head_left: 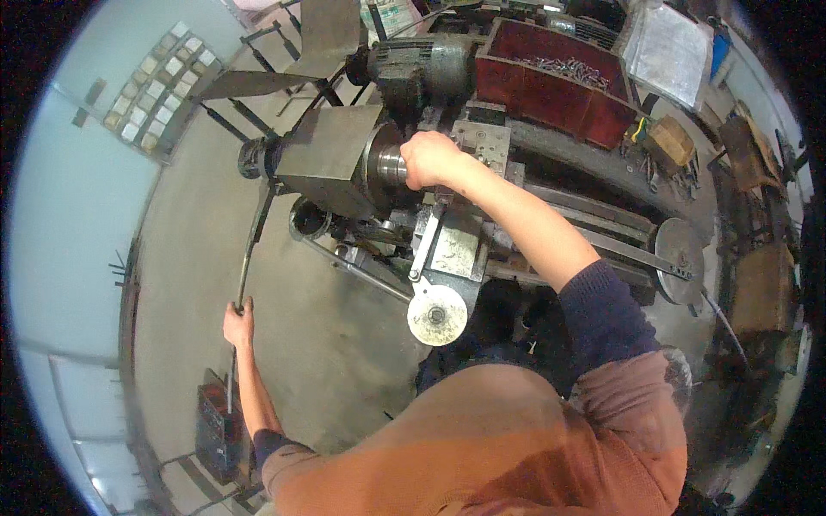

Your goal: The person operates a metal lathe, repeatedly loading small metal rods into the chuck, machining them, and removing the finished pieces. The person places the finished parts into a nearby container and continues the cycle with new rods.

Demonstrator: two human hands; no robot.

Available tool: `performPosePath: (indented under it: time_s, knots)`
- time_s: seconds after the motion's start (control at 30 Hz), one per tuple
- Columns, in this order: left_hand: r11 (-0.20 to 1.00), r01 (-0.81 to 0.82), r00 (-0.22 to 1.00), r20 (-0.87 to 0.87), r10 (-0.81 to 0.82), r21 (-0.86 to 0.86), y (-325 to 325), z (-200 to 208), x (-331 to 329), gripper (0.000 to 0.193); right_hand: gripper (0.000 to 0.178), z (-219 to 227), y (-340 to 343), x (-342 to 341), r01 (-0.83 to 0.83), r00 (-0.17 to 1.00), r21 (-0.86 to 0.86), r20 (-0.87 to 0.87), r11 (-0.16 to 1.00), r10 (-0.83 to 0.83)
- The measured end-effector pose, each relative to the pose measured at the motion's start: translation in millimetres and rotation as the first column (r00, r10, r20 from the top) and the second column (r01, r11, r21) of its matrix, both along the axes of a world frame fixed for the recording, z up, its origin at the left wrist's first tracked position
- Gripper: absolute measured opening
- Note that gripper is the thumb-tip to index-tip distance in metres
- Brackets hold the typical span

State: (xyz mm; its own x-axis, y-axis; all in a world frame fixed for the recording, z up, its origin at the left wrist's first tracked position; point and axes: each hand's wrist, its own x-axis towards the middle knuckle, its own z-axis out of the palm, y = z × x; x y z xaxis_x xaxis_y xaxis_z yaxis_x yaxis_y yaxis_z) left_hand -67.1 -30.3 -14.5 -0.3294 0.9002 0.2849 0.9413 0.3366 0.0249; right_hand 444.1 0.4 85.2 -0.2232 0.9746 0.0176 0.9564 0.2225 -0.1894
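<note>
My left hand (239, 323) is closed around a long metal lever (249, 254), which runs down from the left end of the lathe's headstock (323, 159). At the headstock's right face, my right hand (428, 161) is curled into a fist against the shiny round spindle nose (392, 163). Whatever its fingers hold there is hidden by the back of the hand. Just right of the fist sits a steel tool block (482, 142). Below it, a round pale disc (437, 315) with a link arm (426, 245) is fixed to the carriage.
Behind the lathe stand an electric motor (422, 69) and a dark red bin (559, 86) of small metal pieces. A small cardboard box (671, 140) and hand tools lie to its right. A round plate (680, 258) caps the rails. A black-and-red machine box (218, 434) stands lower left.
</note>
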Motion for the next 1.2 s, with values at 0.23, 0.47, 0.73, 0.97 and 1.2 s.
performPosePath:
  time_s: [0.23,0.47,0.73,0.97,1.2]
  knots:
    - [0.998,0.051,0.998,0.039,-0.050,-0.040,-52.2,15.6,78.4,0.047,0.024,15.7,-14.4,3.4,0.080,0.997,-0.027,-0.001,0.996,-0.080]
    - [0.744,0.609,0.652,0.359,-0.667,0.276,-63.2,84.9,167.2,0.024,0.032,-14.0,-159.0,67.3,-0.119,0.613,0.460,-0.663,0.880,0.430]
    - [-0.090,0.829,-0.509,0.677,-0.532,0.552,-124.8,111.7,388.8,0.024,0.050,-42.5,-272.8,61.2,0.008,0.411,0.383,-0.843,0.924,0.347]
    - [-0.076,0.782,-0.588,0.693,-0.417,0.619,-146.1,87.5,412.9,0.017,0.052,-49.7,-302.4,60.3,0.118,0.389,0.374,-0.870,0.920,0.303]
    - [0.059,0.787,-0.557,0.747,-0.362,0.614,-150.5,79.1,407.7,0.016,0.051,-50.0,-297.0,54.5,0.118,0.504,0.468,-0.788,0.876,0.354]
